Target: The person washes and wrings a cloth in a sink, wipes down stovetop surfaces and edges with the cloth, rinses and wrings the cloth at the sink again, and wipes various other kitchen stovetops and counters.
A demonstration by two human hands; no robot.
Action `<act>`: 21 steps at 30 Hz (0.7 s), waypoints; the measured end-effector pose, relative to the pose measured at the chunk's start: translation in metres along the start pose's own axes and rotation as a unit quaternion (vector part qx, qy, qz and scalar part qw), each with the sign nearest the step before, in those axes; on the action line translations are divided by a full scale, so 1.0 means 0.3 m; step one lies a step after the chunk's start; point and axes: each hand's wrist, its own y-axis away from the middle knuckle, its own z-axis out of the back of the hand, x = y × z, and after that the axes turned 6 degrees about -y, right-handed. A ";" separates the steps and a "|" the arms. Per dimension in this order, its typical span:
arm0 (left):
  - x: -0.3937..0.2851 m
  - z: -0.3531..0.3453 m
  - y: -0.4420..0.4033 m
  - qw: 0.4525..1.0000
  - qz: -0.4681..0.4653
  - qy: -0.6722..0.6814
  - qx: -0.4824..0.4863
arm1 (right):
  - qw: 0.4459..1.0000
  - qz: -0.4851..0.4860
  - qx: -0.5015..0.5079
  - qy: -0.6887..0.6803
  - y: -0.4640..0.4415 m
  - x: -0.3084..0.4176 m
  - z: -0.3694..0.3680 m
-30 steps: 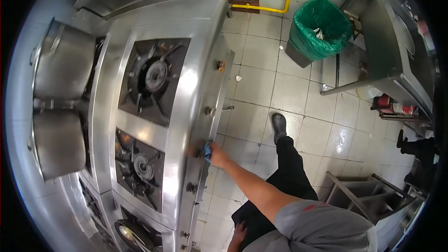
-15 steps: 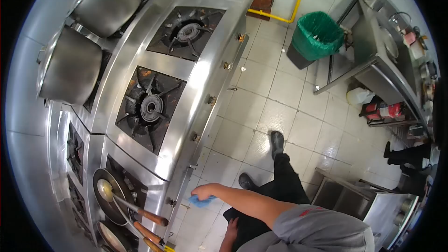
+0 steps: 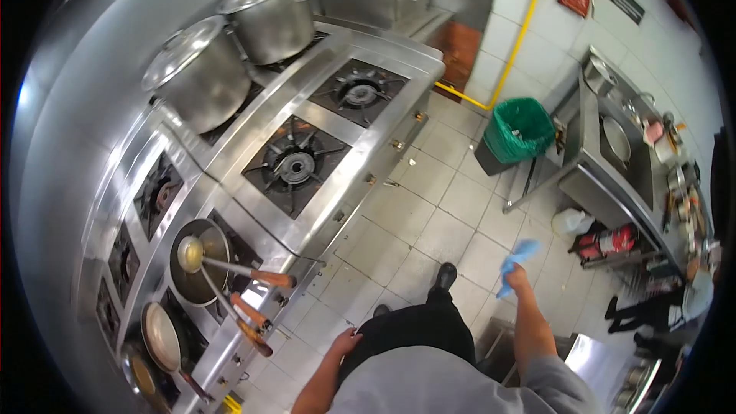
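Note:
My right hand point(image 3: 518, 277) is closed around a blue cloth point(image 3: 509, 267), held out over the floor to the right of my body. The cloth's ends stick out on both sides of the fist, the upper one blurred. My left hand point(image 3: 349, 340) hangs beside my thigh, its fingers loosely extended and no object visible in them. Left of it is the steel stove point(image 3: 326, 192). On the stove, a dark pan point(image 3: 212, 284) holds a ladle point(image 3: 190, 254), and wooden handles reach over the front edge.
Two large lidded pots point(image 3: 201, 80) stand at the back of the stove. A lighter pan point(image 3: 162, 339) sits nearer. Across the tiled floor point(image 3: 410, 215) are a green-lined bin point(image 3: 519, 129), a steel table point(image 3: 606, 165) and a fire extinguisher point(image 3: 609, 242). Another person point(image 3: 659, 308) stands far right.
My right hand has swung from the stove front out to the right, still gripping the blue cloth. My left hand has shifted left. The view has turned, showing more wall and the pots' lids.

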 end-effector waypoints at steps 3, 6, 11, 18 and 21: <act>0.049 0.052 -0.048 1.000 -0.017 0.009 0.005 | 0.972 -0.092 -0.021 -0.217 0.171 0.131 0.225; 0.065 0.108 -0.055 0.997 -0.027 -0.071 0.003 | 0.938 -0.121 -0.019 -0.323 0.349 0.084 0.244; 0.069 0.146 -0.062 0.999 -0.024 -0.036 -0.027 | 0.839 -0.123 -0.111 -0.518 0.491 0.070 0.128; 0.033 0.164 0.011 1.000 0.012 -0.001 0.009 | 0.697 -0.127 0.098 -0.699 0.390 0.673 0.066; 0.089 0.120 0.046 0.993 0.044 0.111 -0.003 | 0.671 -0.163 0.162 -0.705 0.251 0.853 -0.141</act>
